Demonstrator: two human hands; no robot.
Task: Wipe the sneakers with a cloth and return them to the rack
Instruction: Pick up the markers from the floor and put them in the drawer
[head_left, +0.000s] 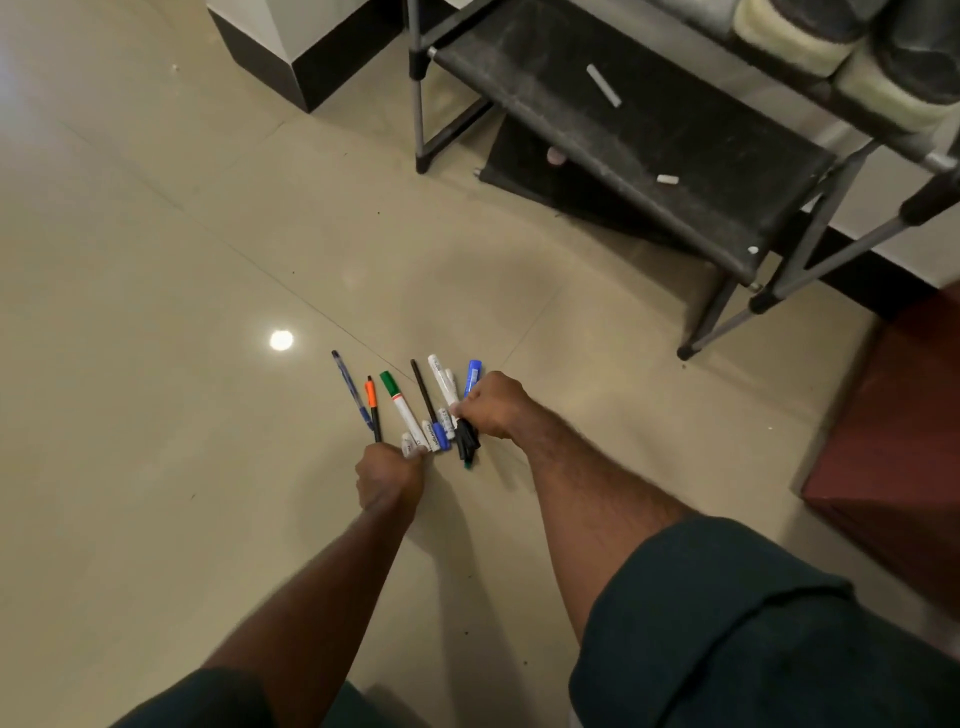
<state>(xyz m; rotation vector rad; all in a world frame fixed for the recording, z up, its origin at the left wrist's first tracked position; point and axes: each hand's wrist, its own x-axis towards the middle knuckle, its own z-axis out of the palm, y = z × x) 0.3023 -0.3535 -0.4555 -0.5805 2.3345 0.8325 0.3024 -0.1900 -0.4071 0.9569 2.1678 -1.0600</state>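
A row of pens and markers (410, 410) lies on the tiled floor in front of me. My right hand (491, 405) is closed around a few of them: a blue marker (474, 376) sticks out above the fist and black ones (466, 439) below it. My left hand (389, 475) has its fingers curled against the near ends of the green-capped marker (397, 402) and its neighbours; the grip is hidden. Dark sneakers with pale soles (893, 88) sit on the black shoe rack (623, 130) at the top right. No cloth is in view.
Two white stick-like bits (603, 85) lie on the rack's lower shelf. A dark red box (893, 441) stands on the right. A black-based pillar (306, 57) is at the back left. My knees in dark shorts (753, 623) fill the bottom edge.
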